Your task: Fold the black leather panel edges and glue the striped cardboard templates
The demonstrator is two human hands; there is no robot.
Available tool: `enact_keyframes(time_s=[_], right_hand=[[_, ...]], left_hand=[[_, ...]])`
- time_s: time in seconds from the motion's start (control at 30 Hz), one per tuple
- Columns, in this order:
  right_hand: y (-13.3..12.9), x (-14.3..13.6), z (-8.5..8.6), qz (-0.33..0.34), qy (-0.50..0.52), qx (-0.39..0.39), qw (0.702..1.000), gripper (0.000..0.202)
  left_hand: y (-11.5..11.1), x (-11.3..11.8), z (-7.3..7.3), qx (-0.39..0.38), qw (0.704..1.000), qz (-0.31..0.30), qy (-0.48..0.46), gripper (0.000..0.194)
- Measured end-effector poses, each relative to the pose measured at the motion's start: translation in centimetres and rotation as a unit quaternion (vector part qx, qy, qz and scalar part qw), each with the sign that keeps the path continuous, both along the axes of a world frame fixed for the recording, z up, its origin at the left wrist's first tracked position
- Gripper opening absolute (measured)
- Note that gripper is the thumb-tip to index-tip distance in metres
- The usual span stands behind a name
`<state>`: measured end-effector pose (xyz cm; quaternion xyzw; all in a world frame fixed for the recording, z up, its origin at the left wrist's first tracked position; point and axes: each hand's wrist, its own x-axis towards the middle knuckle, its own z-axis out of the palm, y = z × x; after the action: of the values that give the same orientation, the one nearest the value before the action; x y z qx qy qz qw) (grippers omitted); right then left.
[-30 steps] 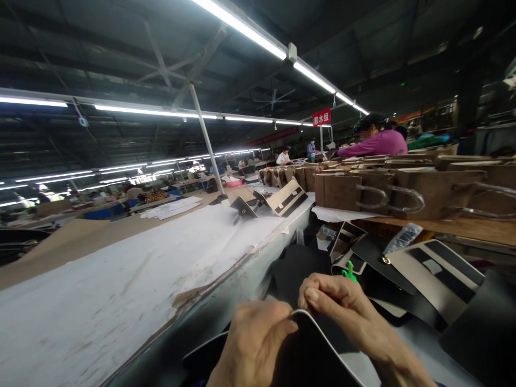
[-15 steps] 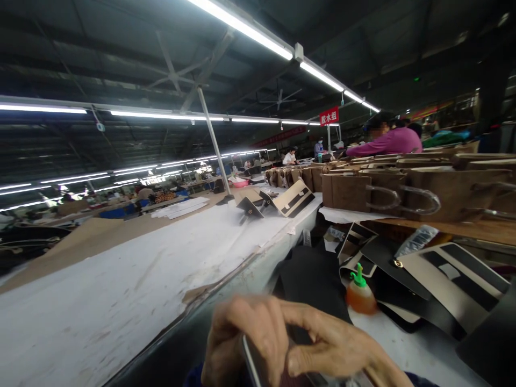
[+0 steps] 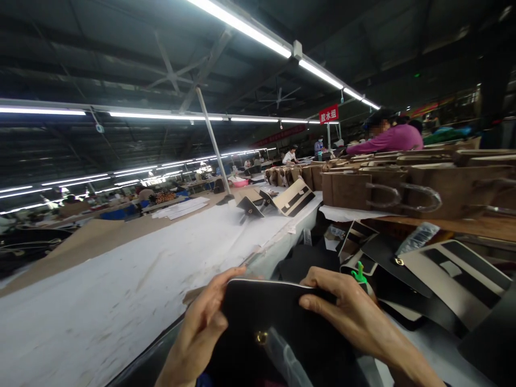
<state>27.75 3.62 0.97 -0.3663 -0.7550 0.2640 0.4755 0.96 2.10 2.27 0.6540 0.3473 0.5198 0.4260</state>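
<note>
Both the left hand (image 3: 201, 333) and right hand (image 3: 355, 317) grip the rounded, pale-edged top of a smooth black leather panel (image 3: 278, 322) with a small brass stud, held upright beside the long white paper-covered table (image 3: 121, 290).

Panel (image 3: 278, 317) held between both hands; glue bottle (image 3: 358, 274) just behind right hand (image 3: 346, 312); bags (image 3: 363, 188) farther back on shelf (image 3: 463, 226); counter (image 3: 121, 285) left.

Matt black leather-like panel (image 3: 278, 317) with small shiny gold metal stud (image 3: 262, 337)
</note>
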Motion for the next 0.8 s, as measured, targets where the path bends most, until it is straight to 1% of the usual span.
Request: enact_keyframes(time_s=[0.03, 0.1, 0.13, 0.17, 0.23, 0.3, 0.4, 0.5, 0.57, 0.63, 0.7, 0.77, 0.8], right_hand=[[0.0, -0.1, -0.1, -0.012, -0.017, 0.009, 1.0, 0.029], [0.0, -0.5, -0.2, -0.025, -0.045, 0.017, 0.999, 0.025], [0.1, -0.7, -0.3, -0.03, -0.055, 0.02, 0.998, 0.022], [0.1, -0.9, -0.3, -0.032, -0.065, 0.024, 0.997, 0.019], [0.2, -1.1, -0.5, -0.035, -0.081, 0.041, 0.995, 0.012], [0.3, -1.3, -0.7, -0.031, -0.097, 0.072, 0.992, 0.012], [0.3, -1.8, -1.1, -0.025, -0.112, 0.134, 0.984, 0.02], [0.3, -2.7, -1.6, -0.065, -0.116, 0.215, 0.967, 0.024], [0.2, -3.3, -2.0, -0.095, -0.113, 0.258, 0.955, 0.027], [0.2, -3.7, -2.4, -0.102, -0.107, 0.268, 0.952, 0.033], [0.2, -4.0, -2.8, -0.098, -0.109, 0.25, 0.957, 0.036], [0.3, -4.3, -3.2, -0.09, -0.128, 0.212, 0.965, 0.033], [0.4, -4.5, -3.4, -0.086, -0.139, 0.197, 0.967, 0.033]], left_hand=[[0.2, -0.1, -0.5, 0.027, 0.997, 0.037, 0.062, 0.057], [0.6, 0.0, -1.3, 0.073, 0.977, 0.128, 0.153, 0.04], [0.8, 0.2, -1.5, 0.087, 0.968, 0.164, 0.17, 0.036], [0.9, 0.4, -1.7, 0.096, 0.962, 0.188, 0.174, 0.035], [0.9, 0.9, -1.8, 0.106, 0.955, 0.219, 0.169, 0.034], [0.6, 1.5, -1.8, 0.104, 0.952, 0.231, 0.171, 0.032], [0.3, 2.4, -1.9, 0.093, 0.954, 0.227, 0.171, 0.027], [0.2, 3.3, -2.3, 0.088, 0.954, 0.237, 0.16, 0.025], [0.5, 3.3, -2.9, 0.1, 0.949, 0.245, 0.17, 0.027], [0.9, 2.8, -3.6, 0.112, 0.944, 0.246, 0.189, 0.032], [1.4, 1.9, -4.2, 0.113, 0.938, 0.239, 0.223, 0.039], [1.8, 1.1, -4.8, 0.113, 0.926, 0.238, 0.272, 0.037], [1.9, 0.7, -5.0, 0.113, 0.915, 0.25, 0.296, 0.034]])
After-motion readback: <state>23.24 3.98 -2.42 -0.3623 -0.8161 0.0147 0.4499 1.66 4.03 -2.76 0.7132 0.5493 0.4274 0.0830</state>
